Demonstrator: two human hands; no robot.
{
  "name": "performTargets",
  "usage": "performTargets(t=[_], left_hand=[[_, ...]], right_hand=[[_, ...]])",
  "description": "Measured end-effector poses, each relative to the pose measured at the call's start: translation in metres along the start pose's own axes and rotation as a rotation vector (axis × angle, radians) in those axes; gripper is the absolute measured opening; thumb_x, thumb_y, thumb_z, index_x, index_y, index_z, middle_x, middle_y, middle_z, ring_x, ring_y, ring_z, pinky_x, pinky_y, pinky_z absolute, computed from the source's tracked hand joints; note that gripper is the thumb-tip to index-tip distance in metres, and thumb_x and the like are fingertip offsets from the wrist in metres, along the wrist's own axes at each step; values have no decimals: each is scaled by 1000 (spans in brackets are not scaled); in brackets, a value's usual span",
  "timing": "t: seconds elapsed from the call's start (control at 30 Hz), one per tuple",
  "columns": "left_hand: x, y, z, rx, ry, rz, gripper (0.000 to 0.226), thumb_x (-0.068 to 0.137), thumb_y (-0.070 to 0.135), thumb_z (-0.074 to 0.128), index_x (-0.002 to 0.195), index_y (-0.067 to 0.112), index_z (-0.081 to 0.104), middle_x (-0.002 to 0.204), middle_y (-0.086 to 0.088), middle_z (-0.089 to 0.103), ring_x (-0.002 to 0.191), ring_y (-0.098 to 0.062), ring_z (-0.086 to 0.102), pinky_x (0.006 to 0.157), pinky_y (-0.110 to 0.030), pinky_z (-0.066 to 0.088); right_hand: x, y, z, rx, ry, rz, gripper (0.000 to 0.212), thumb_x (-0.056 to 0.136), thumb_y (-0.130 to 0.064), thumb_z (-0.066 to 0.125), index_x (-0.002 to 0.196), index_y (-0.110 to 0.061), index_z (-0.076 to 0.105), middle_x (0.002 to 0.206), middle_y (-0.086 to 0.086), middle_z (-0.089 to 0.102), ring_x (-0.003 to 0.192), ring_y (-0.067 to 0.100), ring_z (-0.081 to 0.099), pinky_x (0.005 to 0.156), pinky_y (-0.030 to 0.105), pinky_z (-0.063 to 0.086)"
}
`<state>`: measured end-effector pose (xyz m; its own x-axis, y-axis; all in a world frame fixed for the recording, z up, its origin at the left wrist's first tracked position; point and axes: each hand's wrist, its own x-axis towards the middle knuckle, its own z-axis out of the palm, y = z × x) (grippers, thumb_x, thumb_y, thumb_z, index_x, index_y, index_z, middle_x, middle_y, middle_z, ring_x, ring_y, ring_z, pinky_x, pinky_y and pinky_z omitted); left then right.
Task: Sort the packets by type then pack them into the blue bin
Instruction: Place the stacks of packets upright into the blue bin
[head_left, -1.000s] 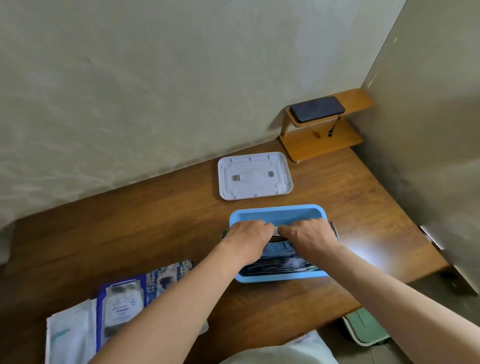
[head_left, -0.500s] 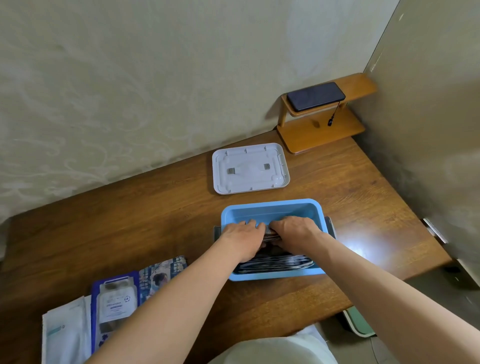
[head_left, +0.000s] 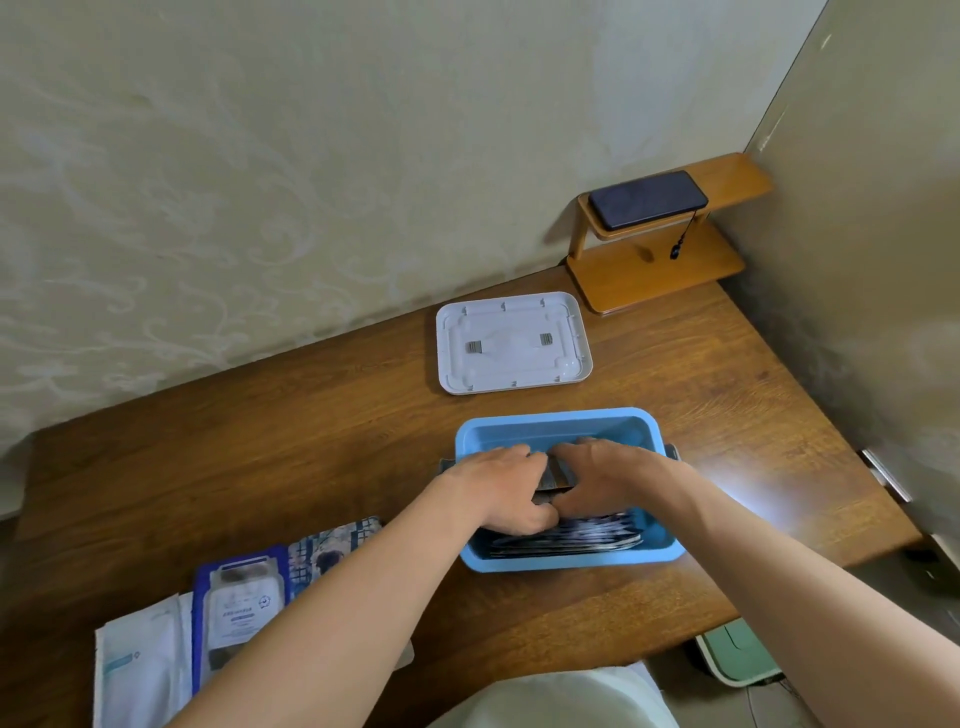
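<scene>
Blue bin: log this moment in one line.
left hand: grips dark packets | right hand: grips dark packets | blue bin: partly filled | white lid: off, behind bin | other packets: on table

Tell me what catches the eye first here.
The left hand and right hand grip dark packets inside the blue bin, mid-way along the wooden table. A white lid lies flat beyond the bin; blue and white packets sit at the near left corner.
</scene>
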<state>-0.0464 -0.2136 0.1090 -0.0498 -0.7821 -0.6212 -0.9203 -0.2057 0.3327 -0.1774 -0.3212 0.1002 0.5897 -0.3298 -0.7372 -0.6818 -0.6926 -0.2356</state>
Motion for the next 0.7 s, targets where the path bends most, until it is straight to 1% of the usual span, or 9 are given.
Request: performTargets(t=[0.07, 0.17, 0.23, 0.33, 0.43, 0.5, 0.53, 0.63, 0.7], left_hand=[[-8, -3, -2, -41, 74, 22, 32, 91, 49, 57, 105, 23, 44, 102, 1, 47, 94, -20, 49, 80, -37, 45], [-20, -14, 2, -135, 220, 36, 31, 91, 36, 58, 115, 18, 51, 107, 1, 49, 100, -20, 52, 88, -40, 50], [-31, -25, 6, -206, 325, 19, 39, 92, 32, 58, 128, 17, 54, 118, 0, 53, 111, -22, 54, 97, -43, 51], [-54, -42, 10, -297, 446, -48, 54, 97, 29, 60, 147, 17, 46, 143, -1, 49, 130, -21, 49, 107, -41, 48], [-83, -66, 18, -360, 576, -127, 49, 99, 27, 58, 146, 18, 48, 145, 0, 49, 132, -19, 48, 104, -33, 47], [-105, -85, 32, -393, 663, -207, 44, 100, 26, 57, 142, 16, 52, 139, -2, 53, 127, -19, 52, 97, -27, 44], [-116, -96, 42, -416, 693, -259, 41, 99, 25, 58, 139, 14, 55, 136, -3, 55, 123, -20, 54, 96, -26, 45], [-150, -126, 77, -523, 726, -447, 37, 99, 22, 57, 134, 13, 58, 129, -5, 58, 118, -23, 59, 94, -33, 49], [-169, -142, 102, -594, 692, -573, 37, 100, 22, 56, 136, 14, 56, 133, -4, 56, 121, -23, 57, 95, -31, 47]], right_hand=[[-6, -5, -3, 52, 72, -11, 76, 86, -52, 60, 152, -26, 36, 145, 3, 48, 131, 25, 49, 105, 38, 44], [-14, -16, -3, 114, 247, -71, 62, 92, -41, 61, 148, -21, 44, 143, 4, 55, 129, 22, 53, 102, 32, 45], [-19, -27, 0, 154, 332, -133, 52, 93, -36, 61, 141, -19, 52, 132, 1, 62, 121, 20, 59, 98, 31, 48], [-21, -54, 4, 214, 425, -216, 41, 94, -34, 62, 132, -19, 60, 111, -5, 64, 105, 18, 63, 91, 32, 53], [-22, -94, 6, 262, 516, -291, 28, 94, -26, 61, 121, -18, 66, 103, -1, 70, 91, 17, 64, 83, 33, 56], [-24, -126, 13, 309, 582, -374, 18, 91, -19, 61, 106, -16, 69, 90, 1, 71, 79, 19, 63, 75, 34, 54], [-24, -142, 18, 329, 599, -413, 15, 89, -16, 61, 101, -14, 70, 84, 0, 70, 74, 16, 61, 71, 31, 52], [-23, -186, 42, 388, 504, -502, 14, 90, -14, 60, 99, -17, 70, 80, -12, 65, 68, 3, 58, 64, 15, 45], [-15, -211, 62, 428, 335, -438, 21, 92, -16, 58, 112, -19, 65, 89, -11, 66, 76, 4, 61, 68, 19, 50]])
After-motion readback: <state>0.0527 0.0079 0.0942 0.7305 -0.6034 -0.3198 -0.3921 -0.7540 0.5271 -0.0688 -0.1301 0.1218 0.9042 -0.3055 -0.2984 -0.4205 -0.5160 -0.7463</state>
